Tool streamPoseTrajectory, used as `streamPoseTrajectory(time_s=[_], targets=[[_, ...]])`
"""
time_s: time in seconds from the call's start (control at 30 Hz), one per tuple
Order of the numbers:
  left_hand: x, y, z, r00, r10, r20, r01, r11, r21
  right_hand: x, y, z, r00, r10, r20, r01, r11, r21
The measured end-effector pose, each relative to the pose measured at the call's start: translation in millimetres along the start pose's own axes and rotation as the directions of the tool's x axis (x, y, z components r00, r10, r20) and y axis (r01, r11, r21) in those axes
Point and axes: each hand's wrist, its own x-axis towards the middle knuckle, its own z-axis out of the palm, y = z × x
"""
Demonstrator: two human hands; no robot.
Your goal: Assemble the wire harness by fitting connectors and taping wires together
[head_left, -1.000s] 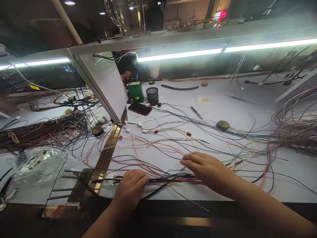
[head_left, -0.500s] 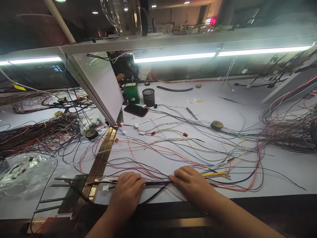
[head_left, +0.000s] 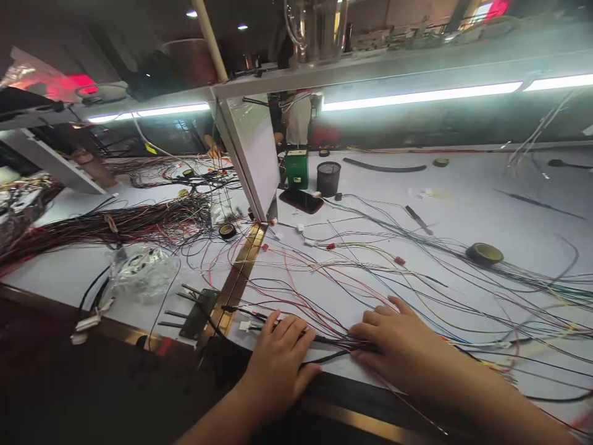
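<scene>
A dark bundle of wires [head_left: 331, 340] runs along the front of the white table, under both hands. My left hand [head_left: 283, 355] lies over its left part, fingers bent on it and thumb apart toward the table edge. To the right, my right hand [head_left: 393, 337] closes its fingers round the bundle where thinner wires fan out. A white connector [head_left: 245, 326] lies just left of my left hand. Loose red, black and yellow wires spread behind the hands, with a red connector [head_left: 399, 261] among them. My fingertips partly hide the bundle.
A metal bracket with prongs [head_left: 199, 315] stands left of the hands by a brass strip [head_left: 243, 266]. Behind are a phone [head_left: 301, 201], a mesh cup [head_left: 328, 179], a green box [head_left: 296, 170] and a tape roll [head_left: 484, 253]. Another person's hand [head_left: 214, 150] shows far left.
The view has swung left, so the table appears farther right. My left hand's fingers have spread and its thumb has come away from the bundle. The right hand remains at the bundle.
</scene>
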Motion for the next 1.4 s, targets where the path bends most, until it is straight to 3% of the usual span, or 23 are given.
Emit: streamPoseTrajectory(time_s=[0.2,0.33,0.53,0.63,0.73,0.83,0.93,1.03,1.13,1.4], targets=[[-14,6,15.2,0.994,-0.075,-0.085,0.077,0.997,0.02,28,-5,0,0.998,-0.047,0.037,0.053,0.977,-0.205],[-15,4,14.4,0.994,-0.085,-0.07,0.086,0.996,0.013,51,-27,22,0.988,-0.131,0.087,0.137,0.988,-0.071],[-15,0,12.5,0.998,0.014,-0.055,-0.013,1.0,0.027,67,-20,64,0.988,0.046,-0.15,-0.07,0.985,-0.159],[-10,-4,10.8,0.997,0.073,-0.007,-0.072,0.996,0.055,66,-13,67,0.972,0.032,-0.231,-0.068,0.987,-0.148],[-4,-9,8.4,0.991,0.129,0.036,-0.131,0.988,0.081,59,-12,54,0.971,0.029,-0.239,-0.033,0.999,-0.012],[0,-12,9.6,0.993,0.12,0.013,-0.121,0.99,0.071,44,-17,49,0.97,-0.121,-0.21,0.134,0.99,0.051],[0,-12,12.9,0.994,0.111,-0.008,-0.11,0.992,0.056,27,-25,66,0.936,-0.239,-0.257,0.242,0.97,-0.021],[-3,-13,11.4,0.991,0.134,0.026,-0.135,0.99,0.047,16,-30,88,0.904,-0.241,-0.352,0.233,0.97,-0.065],[-11,-26,1.2,0.993,0.109,0.052,-0.113,0.99,0.086,13,-29,98,0.889,-0.23,-0.397,0.217,0.973,-0.078],[-58,-96,-37.8,0.976,-0.181,0.125,0.14,0.95,0.277,12,-25,99,0.904,-0.208,-0.374,0.205,0.978,-0.046]])
